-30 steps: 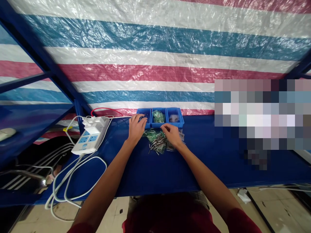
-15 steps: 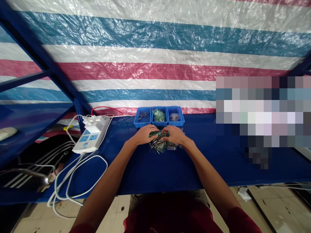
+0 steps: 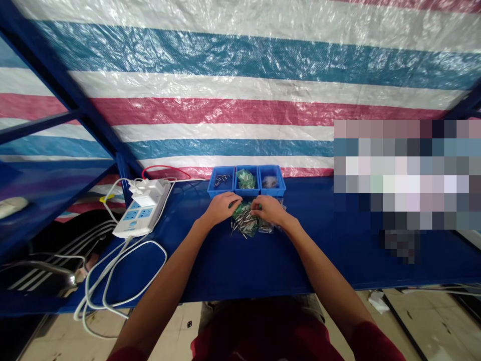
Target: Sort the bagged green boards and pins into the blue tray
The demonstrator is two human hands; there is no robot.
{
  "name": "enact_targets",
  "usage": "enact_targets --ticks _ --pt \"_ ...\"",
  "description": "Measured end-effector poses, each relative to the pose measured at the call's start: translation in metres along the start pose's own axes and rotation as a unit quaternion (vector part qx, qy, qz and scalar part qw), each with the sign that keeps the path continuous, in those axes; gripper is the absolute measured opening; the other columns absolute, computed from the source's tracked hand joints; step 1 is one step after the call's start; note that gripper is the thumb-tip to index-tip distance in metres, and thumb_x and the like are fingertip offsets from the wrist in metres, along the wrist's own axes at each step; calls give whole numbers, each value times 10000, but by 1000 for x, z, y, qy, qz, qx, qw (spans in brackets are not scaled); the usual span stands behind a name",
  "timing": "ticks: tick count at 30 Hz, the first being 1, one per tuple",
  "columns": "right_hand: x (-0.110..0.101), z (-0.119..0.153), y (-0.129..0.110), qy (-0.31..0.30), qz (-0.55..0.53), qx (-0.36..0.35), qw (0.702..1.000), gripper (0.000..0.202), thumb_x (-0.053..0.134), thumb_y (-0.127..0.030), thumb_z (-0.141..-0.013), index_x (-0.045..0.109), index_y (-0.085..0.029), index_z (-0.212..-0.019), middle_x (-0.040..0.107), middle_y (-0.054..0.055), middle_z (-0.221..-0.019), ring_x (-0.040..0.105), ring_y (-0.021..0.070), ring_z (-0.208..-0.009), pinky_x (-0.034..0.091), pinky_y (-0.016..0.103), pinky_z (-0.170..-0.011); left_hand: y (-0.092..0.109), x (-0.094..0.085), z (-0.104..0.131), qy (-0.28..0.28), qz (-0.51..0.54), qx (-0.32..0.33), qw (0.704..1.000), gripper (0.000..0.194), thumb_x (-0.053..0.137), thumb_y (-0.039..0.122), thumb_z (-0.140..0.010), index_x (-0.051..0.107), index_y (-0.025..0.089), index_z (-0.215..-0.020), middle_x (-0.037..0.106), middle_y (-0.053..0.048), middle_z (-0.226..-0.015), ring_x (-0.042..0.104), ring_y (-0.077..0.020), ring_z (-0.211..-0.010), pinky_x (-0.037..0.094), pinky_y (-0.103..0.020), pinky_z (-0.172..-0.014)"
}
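A green plastic bag [image 3: 238, 210] lies open in front of the blue bins, with many thin metal pins [image 3: 245, 222] heaped on and in it. My left hand [image 3: 222, 207] is closed at the bag's left side, thumb and fingers pinching a bit of green plastic. Opposite it, my right hand [image 3: 271, 208] is closed in a pinch, with green plastic showing at the fingertips. Beside the pins, partly under my right hand, lies a clear plastic bag [image 3: 266, 228] with contents too small to make out.
Three blue bins stand at the back: a left bin [image 3: 214, 192] with metal pieces, a middle bin [image 3: 247, 192] with green bags, and a right bin [image 3: 273, 192] with clear bags. A white power strip [image 3: 131, 225] and looped cables [image 3: 165, 250] lie left. The right side is pixelated.
My hands have moved slightly apart, the left one to the left, uncovering more of the green plastic between them. The heap of pins stays in place.
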State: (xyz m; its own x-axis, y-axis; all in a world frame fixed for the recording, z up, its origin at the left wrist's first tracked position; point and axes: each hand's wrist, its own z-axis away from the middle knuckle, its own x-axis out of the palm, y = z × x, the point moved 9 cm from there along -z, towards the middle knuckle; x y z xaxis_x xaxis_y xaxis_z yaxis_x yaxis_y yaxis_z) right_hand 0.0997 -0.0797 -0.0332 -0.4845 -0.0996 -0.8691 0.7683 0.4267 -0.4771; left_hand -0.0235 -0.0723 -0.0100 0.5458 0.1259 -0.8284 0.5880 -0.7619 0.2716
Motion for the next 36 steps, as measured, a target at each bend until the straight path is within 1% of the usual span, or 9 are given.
enact_targets --ticks 3,6,10,13,16,20,27,33,36 --pt "-7 -1 0 36 -42 -13 998 27 712 -175 -773 696 -189 -756 649 20 -792 543 140 -722 347 259 -664 1 -3 0 12 2 -2 1000 262 469 269 -944 714 179 -928 725 -76 -886 675 -200 -831 511 -304 -780" --pt "-20 0 4 103 -96 -3 990 37 697 -161 -760 695 -181 -730 636 8 -725 511 125 -654 358 260 -654 3 -5 -1 17 21 -12 1000 289 466 324 -955 714 177 -933 724 -75 -887 672 -195 -824 505 -299 -782" --pt "-36 5 15 207 -205 35 956 70 661 -228 -760 688 -176 -721 609 0 -663 482 123 -597 374 259 -612 9 -3 -3 5 68 -27 997 318 480 399 -953 709 179 -933 720 -60 -859 662 -180 -787 495 -282 -751" --pt "-36 8 18 243 -275 45 929 153 639 -317 -764 674 -174 -721 593 3 -659 471 126 -584 378 263 -591 10 -3 -5 16 95 -38 995 336 482 426 -947 701 178 -890 714 -56 -829 644 -172 -746 489 -282 -728" --pt "-28 7 18 234 -315 54 918 202 611 -369 -778 651 -175 -737 581 0 -662 476 128 -590 383 263 -591 7 -6 -6 38 114 -48 992 359 467 431 -950 689 173 -834 702 -51 -780 609 -157 -668 469 -273 -660" --pt "-19 3 10 199 -329 44 922 246 549 -400 -818 615 -177 -737 593 8 -696 507 142 -647 402 265 -634 8 -10 -5 51 128 -55 989 362 459 430 -951 685 166 -851 704 -50 -777 563 -137 -598 429 -261 -590" --pt "-16 3 1 171 -323 38 930 311 496 -432 -854 609 -170 -731 534 -4 -654 453 128 -620 360 258 -617 11 -13 -6 63 198 -82 975 331 481 403 -935 670 158 -817 703 -55 -771 618 -160 -672 445 -250 -589" --pt "-11 3 -12 152 -377 -5 913 335 510 -488 -850 585 -177 -749 515 -5 -677 447 126 -630 359 252 -602 0 -6 -4 62 341 -126 930 349 552 450 -882 641 148 -732 646 -36 -656 595 -150 -590 493 -267 -587" --pt "-7 2 -9 169 -389 9 905 367 505 -528 -848 595 -181 -767 498 -11 -651 428 124 -606 351 249 -576 -4 -8 -2 101 364 -153 913 336 586 462 -860 652 150 -752 673 -44 -707 610 -155 -622 512 -279 -618"
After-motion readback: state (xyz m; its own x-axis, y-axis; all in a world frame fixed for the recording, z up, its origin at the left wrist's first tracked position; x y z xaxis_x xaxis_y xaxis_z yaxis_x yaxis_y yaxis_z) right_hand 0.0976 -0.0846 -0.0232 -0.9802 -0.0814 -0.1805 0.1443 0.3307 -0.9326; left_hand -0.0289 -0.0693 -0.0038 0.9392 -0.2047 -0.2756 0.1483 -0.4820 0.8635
